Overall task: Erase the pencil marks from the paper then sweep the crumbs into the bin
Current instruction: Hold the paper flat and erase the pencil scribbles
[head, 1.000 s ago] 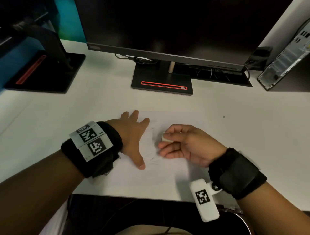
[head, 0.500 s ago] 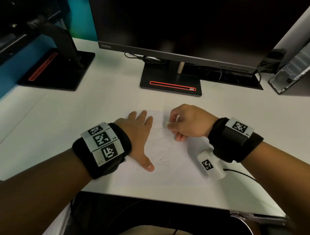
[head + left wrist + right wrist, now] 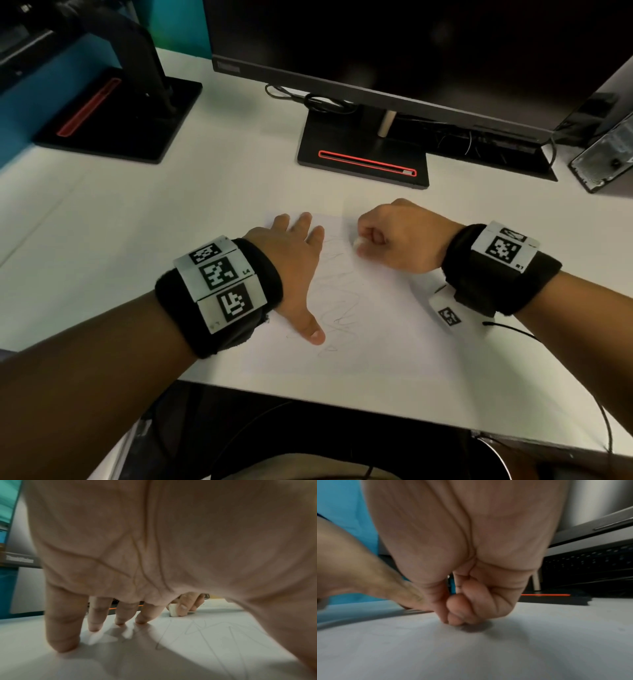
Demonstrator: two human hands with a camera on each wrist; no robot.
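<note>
A white sheet of paper (image 3: 376,329) lies on the white desk, with thin grey pencil scribbles (image 3: 337,294) running down its middle. My left hand (image 3: 296,270) lies flat on the paper's left part, fingers spread and straight, thumb beside the scribbles. My right hand (image 3: 383,240) is curled, knuckles up, pinching a small white eraser (image 3: 357,244) whose end touches the paper at the top of the scribbles. In the left wrist view the eraser (image 3: 173,610) shows beyond my fingers, held down on the sheet. In the right wrist view the curled fingers (image 3: 462,609) hide it.
A monitor on a black stand (image 3: 363,156) rises behind the paper, with cables under it. A second black stand (image 3: 113,116) is at the back left and a computer case (image 3: 606,161) at the back right. A cable (image 3: 513,330) trails off my right wrist near the desk's front edge.
My right hand turned knuckles-up and carried the eraser from mid-sheet to the top of the scribbles, lowering it onto the paper. The left hand stayed flat on the sheet.
</note>
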